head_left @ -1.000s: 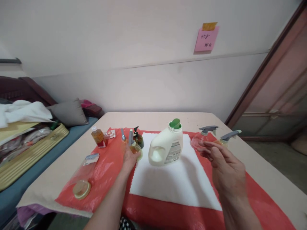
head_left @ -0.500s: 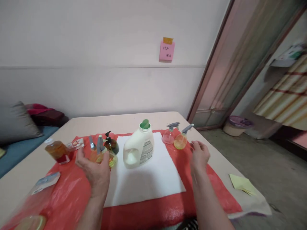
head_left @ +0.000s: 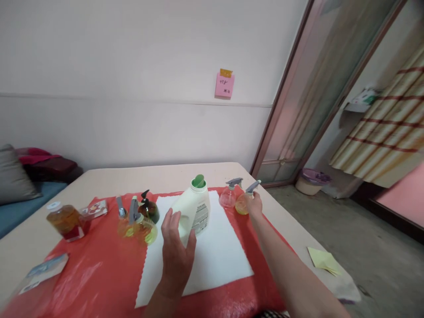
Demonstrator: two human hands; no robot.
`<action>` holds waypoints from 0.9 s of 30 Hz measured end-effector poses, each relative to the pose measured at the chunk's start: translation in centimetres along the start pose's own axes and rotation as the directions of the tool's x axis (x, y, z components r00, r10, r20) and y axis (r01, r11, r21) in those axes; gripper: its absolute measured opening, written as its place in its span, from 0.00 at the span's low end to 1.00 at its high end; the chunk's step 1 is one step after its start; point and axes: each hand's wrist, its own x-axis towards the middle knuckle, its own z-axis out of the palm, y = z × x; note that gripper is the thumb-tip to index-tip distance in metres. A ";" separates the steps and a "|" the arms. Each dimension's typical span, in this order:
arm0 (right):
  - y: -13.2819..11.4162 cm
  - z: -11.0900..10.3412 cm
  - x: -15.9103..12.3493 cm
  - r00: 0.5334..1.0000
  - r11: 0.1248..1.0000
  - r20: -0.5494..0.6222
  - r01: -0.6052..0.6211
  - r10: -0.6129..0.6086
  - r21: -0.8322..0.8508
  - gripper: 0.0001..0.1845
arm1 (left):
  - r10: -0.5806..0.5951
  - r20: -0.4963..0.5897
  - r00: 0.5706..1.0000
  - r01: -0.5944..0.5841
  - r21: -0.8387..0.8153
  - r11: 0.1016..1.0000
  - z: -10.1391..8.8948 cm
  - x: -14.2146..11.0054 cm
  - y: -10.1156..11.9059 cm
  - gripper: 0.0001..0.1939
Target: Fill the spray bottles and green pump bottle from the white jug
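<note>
Fingers spread, my left hand point(head_left: 179, 249) hovers in front of the white jug point(head_left: 188, 205) and hides part of its lower side; whether it touches the jug I cannot tell. A green spout piece point(head_left: 198, 181) shows in the jug's open mouth. My right hand point(head_left: 254, 205) is closed at the neck and side of a yellow spray bottle point(head_left: 241, 205), its fingertips partly hidden. A pink spray bottle point(head_left: 228, 196) stands just left of that. Under the jug lies a white cloth point(head_left: 218, 260).
On the red sheet point(head_left: 106, 265) at left stand yellow spray bottles point(head_left: 147, 229), a dark pump bottle point(head_left: 149, 211) and a bottle of amber liquid point(head_left: 68, 221). A clear packet point(head_left: 43, 274) lies near the front left. Yellow sticky notes point(head_left: 323, 260) lie at right.
My right hand has moved left and forward onto the yellow spray bottle. My left hand has moved right, from beside the left-hand bottles to in front of the jug. The view has shifted slightly.
</note>
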 end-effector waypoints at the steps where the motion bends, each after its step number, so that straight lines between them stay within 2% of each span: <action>1: -0.3 0.3 0.4 1.000 0.999 -0.011 -0.025 0.024 -0.022 0.16 | -0.007 0.019 1.000 0.007 -0.007 1.000 0.1 -0.1 -0.1 0.31; 3: -1.2 0.7 0.6 0.996 0.995 -0.055 -0.077 0.074 -0.061 0.14 | -0.007 0.043 0.999 0.008 -0.017 1.000 0.2 -0.3 -0.3 0.31; 6: -3.1 0.4 -0.6 0.993 0.997 -0.102 -0.064 0.059 -0.048 0.10 | 0.001 0.059 0.998 0.001 -0.027 1.000 0.3 -0.5 0.0 0.31; 8: -4.7 -0.2 -2.5 0.992 1.000 -0.123 -0.019 0.017 -0.010 0.09 | 0.011 0.070 0.998 -0.009 -0.026 1.000 0.2 -0.7 0.7 0.30; 11: -7.2 -1.2 -6.7 0.995 0.997 -0.093 0.036 -0.029 0.074 0.14 | 0.093 0.102 0.990 -0.088 -0.052 0.995 0.1 -1.2 2.2 0.31; 14: -9.6 -1.3 -11.6 1.000 0.982 0.011 0.011 -0.013 0.187 0.20 | 0.174 0.164 0.971 -0.156 -0.116 0.981 0.4 -2.2 3.4 0.37; 16: -10.9 -0.9 -14.5 0.988 0.899 0.146 -0.102 0.043 0.427 0.20 | 0.215 0.212 0.953 -0.185 -0.155 0.971 0.7 -2.9 3.8 0.43; 19: -12.7 -0.7 -17.3 0.939 0.770 0.342 -0.240 0.031 0.591 0.17 | 0.235 0.176 0.956 -0.198 -0.202 0.959 1.0 -3.7 4.2 0.43; 21: -13.6 -1.0 -18.0 0.895 0.725 0.443 -0.276 -0.045 0.631 0.16 | 0.146 0.123 0.982 -0.100 -0.319 0.943 0.8 -3.9 4.7 0.40; 22: -14.0 -1.4 -18.0 0.870 0.705 0.485 -0.288 -0.091 0.648 0.16 | 0.040 0.145 0.989 0.027 -0.431 0.902 0.6 -3.8 5.0 0.39; 23: -14.2 -1.7 -17.9 0.840 0.686 0.525 -0.304 -0.133 0.661 0.16 | -0.086 0.234 0.968 0.207 -0.564 0.799 0.5 -3.7 5.3 0.39; 24: -14.4 -2.0 -17.7 0.810 0.667 0.563 -0.329 -0.163 0.668 0.16 | -0.203 0.386 0.900 0.424 -0.664 0.616 0.4 -3.6 5.7 0.38; 25: -14.4 -2.2 -17.5 0.785 0.649 0.592 -0.357 -0.181 0.672 0.16 | -0.266 0.574 0.774 0.632 -0.685 0.361 0.3 -3.4 6.0 0.35; 26: -14.4 -2.4 -17.2 0.768 0.632 0.612 -0.382 -0.189 0.674 0.17 | -0.257 0.747 0.613 0.784 -0.615 0.083 0.3 -3.2 6.2 0.34; 27: -14.2 -2.4 -17.0 0.760 0.620 0.622 -0.398 -0.190 0.676 0.17 | -0.192 0.867 0.460 0.858 -0.490 -0.158 0.3 -3.0 6.4 0.33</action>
